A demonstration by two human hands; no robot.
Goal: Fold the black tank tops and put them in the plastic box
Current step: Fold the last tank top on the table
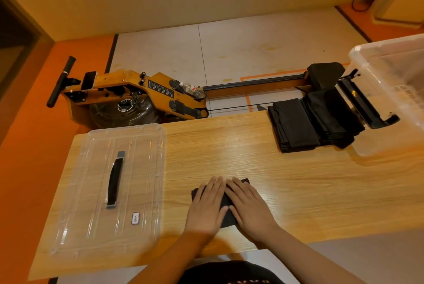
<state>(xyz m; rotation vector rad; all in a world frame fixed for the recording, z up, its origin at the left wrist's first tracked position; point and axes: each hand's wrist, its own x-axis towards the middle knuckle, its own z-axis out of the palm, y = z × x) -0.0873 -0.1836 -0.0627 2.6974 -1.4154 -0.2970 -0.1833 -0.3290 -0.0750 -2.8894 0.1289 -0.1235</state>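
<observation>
Hands | left hand (206,206) and right hand (249,208) laid flat, fingers straight, side by side | folded black tank top (226,211) pressed onto table (298,180).

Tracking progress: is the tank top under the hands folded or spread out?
Folded: the tank top is a small compact rectangle on the table, left hand and right hand pressing flat on it.

Black tank top (228,212), orange floor (27,146).

Lid (110,189) left on table (298,187). Box (390,100) far right. Tops (309,121) left of box. Rower (137,95) behind table.
</observation>
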